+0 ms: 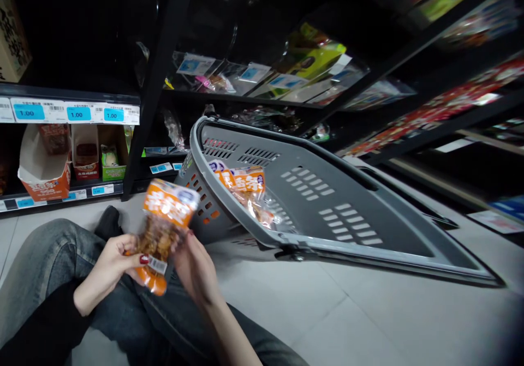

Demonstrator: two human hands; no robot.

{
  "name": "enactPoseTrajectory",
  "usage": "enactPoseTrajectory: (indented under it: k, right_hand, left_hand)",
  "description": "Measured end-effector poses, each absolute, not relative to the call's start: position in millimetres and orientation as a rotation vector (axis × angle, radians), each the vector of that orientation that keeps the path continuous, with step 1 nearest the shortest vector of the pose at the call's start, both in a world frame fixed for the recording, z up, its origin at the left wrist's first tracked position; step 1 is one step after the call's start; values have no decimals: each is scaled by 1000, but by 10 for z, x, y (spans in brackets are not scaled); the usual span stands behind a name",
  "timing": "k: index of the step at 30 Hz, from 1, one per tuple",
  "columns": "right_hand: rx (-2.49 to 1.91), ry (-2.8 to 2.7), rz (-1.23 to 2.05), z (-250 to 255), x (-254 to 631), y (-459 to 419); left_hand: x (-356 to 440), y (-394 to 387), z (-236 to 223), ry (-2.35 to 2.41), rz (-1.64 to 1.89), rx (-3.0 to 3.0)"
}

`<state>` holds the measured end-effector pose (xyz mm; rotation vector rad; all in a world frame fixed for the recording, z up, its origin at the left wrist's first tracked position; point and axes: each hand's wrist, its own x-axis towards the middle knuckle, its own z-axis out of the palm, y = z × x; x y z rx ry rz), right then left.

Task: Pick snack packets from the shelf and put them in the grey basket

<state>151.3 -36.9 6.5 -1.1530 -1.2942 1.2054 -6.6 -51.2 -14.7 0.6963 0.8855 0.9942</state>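
Note:
Over my lap I hold orange-and-white snack packets (pixel 166 208) with brown pieces showing through the clear film; a second orange end pokes out below, so there seem to be at least two. My left hand (pixel 108 265) pinches them from the left side, its red-nailed thumb pressed near the barcode. On the right edge, my right hand (pixel 198 270) grips the packets, its fingers partly hidden behind them. Similar orange packets (pixel 249 183) lie inside the grey shopping basket (pixel 307 180), which stands just beyond my right hand.
Black shelving (pixel 159 77) rises ahead and along the right. Low on the left shelf are an orange display box (pixel 45 183), a red box (pixel 85 167) and a green box (pixel 112 171) under blue price tags (pixel 79 114). Pale floor tiles (pixel 319 306) lie below the basket.

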Motion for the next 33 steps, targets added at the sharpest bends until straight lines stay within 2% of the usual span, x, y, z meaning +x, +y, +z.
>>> enactPoseTrajectory:
  k: [4, 14, 33]
  right_hand:
    - [-1121, -1206, 1356, 81, 1514, -390]
    - [-1190, -1154, 1358, 99, 1479, -418]
    - [-1232, -1314, 1121, 150, 1515, -424]
  left_hand:
    - [-77, -495, -118, 1063, 1063, 841]
    - [-94, -539, -77, 1194, 1169, 1026]
    - [-107, -539, -158, 1117, 1112, 947]
